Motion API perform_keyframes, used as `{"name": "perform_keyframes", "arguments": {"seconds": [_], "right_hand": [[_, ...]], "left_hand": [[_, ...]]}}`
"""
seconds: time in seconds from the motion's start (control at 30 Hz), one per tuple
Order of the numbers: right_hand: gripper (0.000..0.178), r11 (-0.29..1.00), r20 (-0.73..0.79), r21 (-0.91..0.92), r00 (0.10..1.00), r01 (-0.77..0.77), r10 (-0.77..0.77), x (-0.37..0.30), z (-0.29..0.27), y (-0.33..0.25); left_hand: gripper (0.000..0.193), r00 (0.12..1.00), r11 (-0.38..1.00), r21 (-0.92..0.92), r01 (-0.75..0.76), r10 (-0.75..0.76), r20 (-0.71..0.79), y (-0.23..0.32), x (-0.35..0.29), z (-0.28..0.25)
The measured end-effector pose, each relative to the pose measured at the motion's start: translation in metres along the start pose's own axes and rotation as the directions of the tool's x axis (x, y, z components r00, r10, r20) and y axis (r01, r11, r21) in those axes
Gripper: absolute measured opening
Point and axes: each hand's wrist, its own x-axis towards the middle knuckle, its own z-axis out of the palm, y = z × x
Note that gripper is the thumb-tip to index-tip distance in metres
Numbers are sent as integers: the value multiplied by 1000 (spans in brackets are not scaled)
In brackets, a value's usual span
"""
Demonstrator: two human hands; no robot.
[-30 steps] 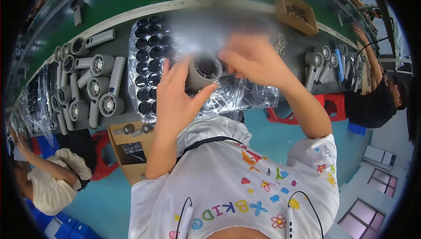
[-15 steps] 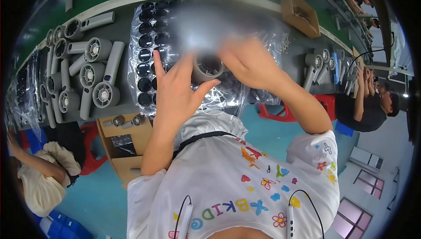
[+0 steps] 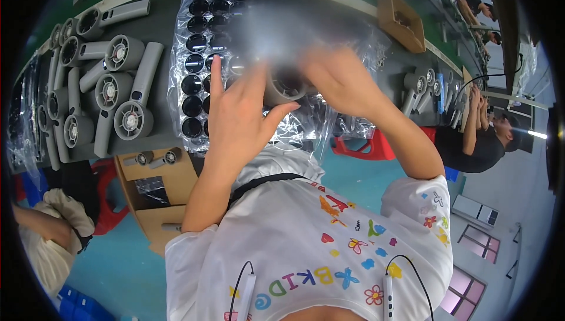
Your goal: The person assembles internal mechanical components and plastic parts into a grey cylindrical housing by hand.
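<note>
"One grey fan [image 3: 285, 90], where?"
"Over plastic film [image 3: 309, 122] on the bench [image 3: 165, 27]. Left grip [image 3: 241, 106] clamped round it; right grip [image 3: 340, 81] by its right side, blurred, can't tell."
"Handling?"
"Probably light, stiff, slick; take the outer wall [image 3: 272, 95], middle likely fragile."

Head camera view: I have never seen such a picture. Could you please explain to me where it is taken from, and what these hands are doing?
No machine here, only bare human hands. A wide fisheye camera on the person's head looks down, so straight edges bend. The left hand has its grip around a grey round housing; the right hand is at its right side, partly blurred. On the dark table lie black round parts with clear plastic, grey handheld fans on both sides, and an open cardboard box farther back, right.
</note>
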Motion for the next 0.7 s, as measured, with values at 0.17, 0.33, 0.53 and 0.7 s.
{"name": "perform_keyframes", "arguments": {"seconds": [0.17,0.33,0.53,0.7], "right_hand": [[27,999,31,-41,999,-16,17,1,-1,0],[27,999,14,-51,1000,-8,8,2,0,-3],[28,999,26,-38,999,-23,24,5,-1,-2],[28,994,49,8,993,-105,105,6,-2,-7]], "left_hand": [[72,1000,1000,-8,-6,6,-12,0,0,0],[73,999,999,19,-25,26,-38,0,1,0],[75,998,999,11,-30,31,-47,-1,1,0],[75,999,999,21,-32,33,-41,-3,1,0]]}}
